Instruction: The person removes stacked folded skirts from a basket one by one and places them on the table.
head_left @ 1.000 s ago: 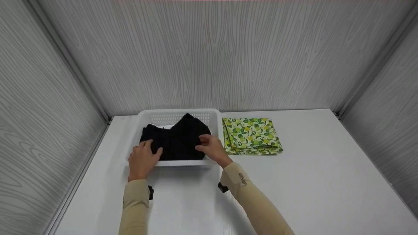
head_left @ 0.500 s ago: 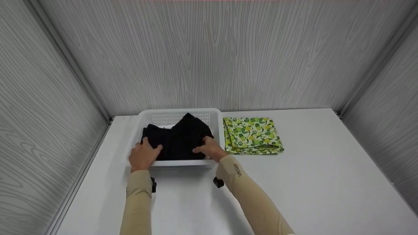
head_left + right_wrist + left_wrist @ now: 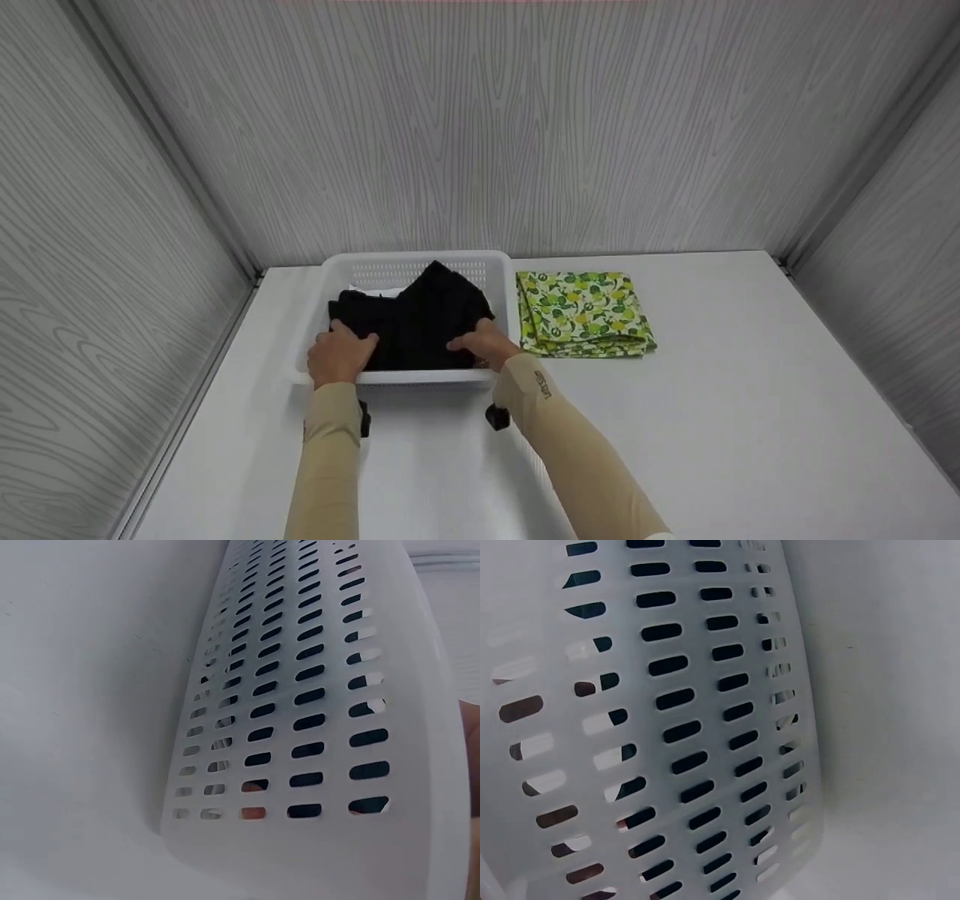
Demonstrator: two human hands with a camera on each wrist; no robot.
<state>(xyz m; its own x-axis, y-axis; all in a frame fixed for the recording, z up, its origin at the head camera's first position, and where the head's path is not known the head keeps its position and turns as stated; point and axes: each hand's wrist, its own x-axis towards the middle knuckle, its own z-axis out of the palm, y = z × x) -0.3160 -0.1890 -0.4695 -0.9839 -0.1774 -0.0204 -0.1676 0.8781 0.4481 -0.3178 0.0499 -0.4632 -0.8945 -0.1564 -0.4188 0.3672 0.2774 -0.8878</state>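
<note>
A folded black cloth (image 3: pixel 424 322) lies in a white perforated plastic basket (image 3: pixel 427 377), its back corner raised in a peak. At the cloth's left end, my left hand (image 3: pixel 339 354) grips it with the thumb on top and fingers tucked down the side. My right hand (image 3: pixel 487 343) holds the right end likewise, fingers hidden between cloth and basket wall. Both wrist views face the slotted front wall, where dark cloth shows through the slots of the basket (image 3: pixel 705 705). Part of the right hand (image 3: pixel 472 757) appears past the rim.
Something white (image 3: pixel 379 292) shows behind the black cloth inside the basket. Right of the basket, a folded cloth with a green and yellow fruit print (image 3: pixel 581 307) lies on the white table (image 3: pixel 712 405). Grey wood-grain panels (image 3: pixel 480 135) enclose the back and sides.
My right hand has moved down and closed round the cloth's right end. The left hand's fingers have sunk deeper beside the left end. Basket and printed cloth stay put.
</note>
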